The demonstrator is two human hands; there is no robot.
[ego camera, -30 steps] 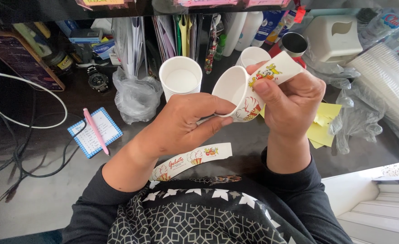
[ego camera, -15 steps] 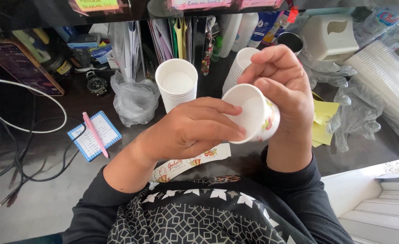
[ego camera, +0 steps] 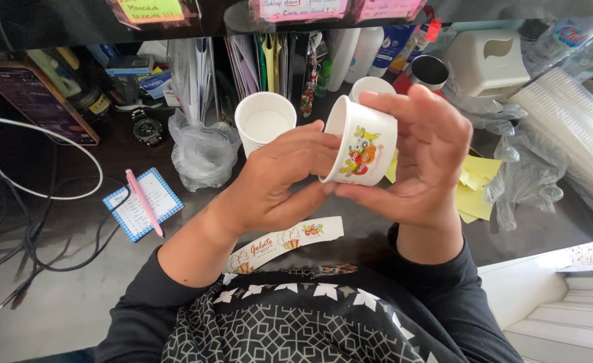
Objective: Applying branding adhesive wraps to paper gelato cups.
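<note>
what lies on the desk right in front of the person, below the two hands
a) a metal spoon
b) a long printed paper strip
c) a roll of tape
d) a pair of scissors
b: a long printed paper strip with cartoon pictures lies flat on the desk just under the left hand, while both it and the right hand hold a small white paper cup above it.

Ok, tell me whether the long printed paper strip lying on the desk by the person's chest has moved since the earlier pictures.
No. The long printed paper strip lies in the same spot and at the same slant, judged against the blue-edged notepad to its left.
</note>
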